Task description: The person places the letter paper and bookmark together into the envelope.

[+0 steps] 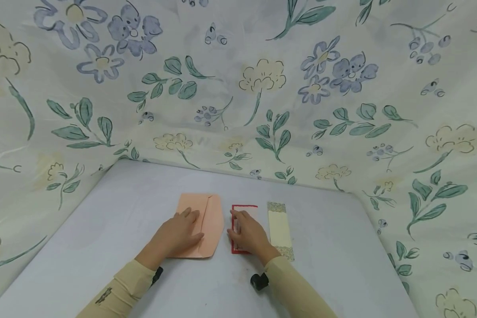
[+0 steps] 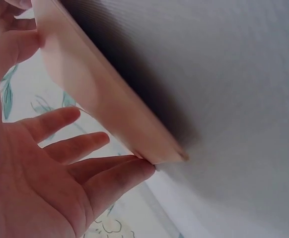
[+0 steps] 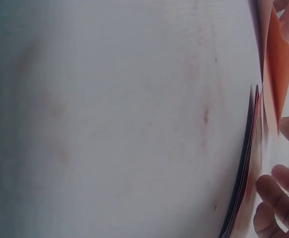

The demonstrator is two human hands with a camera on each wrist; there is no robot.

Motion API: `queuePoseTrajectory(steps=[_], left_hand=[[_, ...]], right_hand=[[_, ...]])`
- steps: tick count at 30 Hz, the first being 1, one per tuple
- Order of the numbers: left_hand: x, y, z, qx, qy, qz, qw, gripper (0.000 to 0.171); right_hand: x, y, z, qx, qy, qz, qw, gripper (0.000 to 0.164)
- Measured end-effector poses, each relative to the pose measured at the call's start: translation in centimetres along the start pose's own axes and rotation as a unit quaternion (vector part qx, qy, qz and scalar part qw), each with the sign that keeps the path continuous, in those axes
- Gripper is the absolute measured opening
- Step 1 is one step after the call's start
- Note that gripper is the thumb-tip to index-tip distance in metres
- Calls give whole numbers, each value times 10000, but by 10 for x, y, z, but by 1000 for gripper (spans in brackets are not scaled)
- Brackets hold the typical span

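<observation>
A pink paper envelope (image 1: pixel 212 234) lies on the table, an orange inner face (image 3: pixel 278 59) showing in the right wrist view. My left hand (image 1: pixel 179 232) rests on it with fingers spread; in the left wrist view, fingertips (image 2: pixel 144 168) are right at the edge of the envelope (image 2: pixel 105 99). To its right is a red-bordered card (image 1: pixel 251 213). Over this card my right hand (image 1: pixel 248 232) has its fingers loosely bent, the fingertips close to the card's left edge. In the right wrist view the stacked edges of the card (image 3: pixel 246 183) lie beside my right fingers (image 3: pixel 278 198).
A cream strip with patterned ends (image 1: pixel 280 225) lies right of the red-bordered card. The white table (image 1: pixel 322 274) runs back to a hanging floral cloth (image 1: pixel 230 110), which also bounds both sides. Dark wrist devices (image 1: pixel 259 281) sit under the sleeves.
</observation>
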State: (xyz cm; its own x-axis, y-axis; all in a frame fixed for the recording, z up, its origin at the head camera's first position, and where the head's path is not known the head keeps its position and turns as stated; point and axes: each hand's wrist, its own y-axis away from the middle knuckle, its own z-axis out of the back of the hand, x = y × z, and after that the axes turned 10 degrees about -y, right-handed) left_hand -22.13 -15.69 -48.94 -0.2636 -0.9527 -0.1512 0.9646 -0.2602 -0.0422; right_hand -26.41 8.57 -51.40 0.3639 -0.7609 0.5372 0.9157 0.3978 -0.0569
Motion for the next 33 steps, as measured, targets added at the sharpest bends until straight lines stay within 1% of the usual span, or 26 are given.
queuePoseTrajectory(steps=[5,15,23,27,33], left_hand=[[0,0,0,19,80,43,10000,68],[-2,-1,-1,-31,240,26,9997,71],[-5,-1,-1,-59,279,12,9996,73],[-5,0,-1,-80,318,28,9995,72],[-6,0,0,-67,362,72,9993,72]], right_hand=[[2,-2,-2,52,115,-25,9999,63],[9,-5,-5,117,223,-13,9997,59],[12,-6,-6,201,3,-84,9998,59],[11,-6,-7,265,-122,-40,9996,59],[12,-7,-7,303,-506,-36,9983,58]])
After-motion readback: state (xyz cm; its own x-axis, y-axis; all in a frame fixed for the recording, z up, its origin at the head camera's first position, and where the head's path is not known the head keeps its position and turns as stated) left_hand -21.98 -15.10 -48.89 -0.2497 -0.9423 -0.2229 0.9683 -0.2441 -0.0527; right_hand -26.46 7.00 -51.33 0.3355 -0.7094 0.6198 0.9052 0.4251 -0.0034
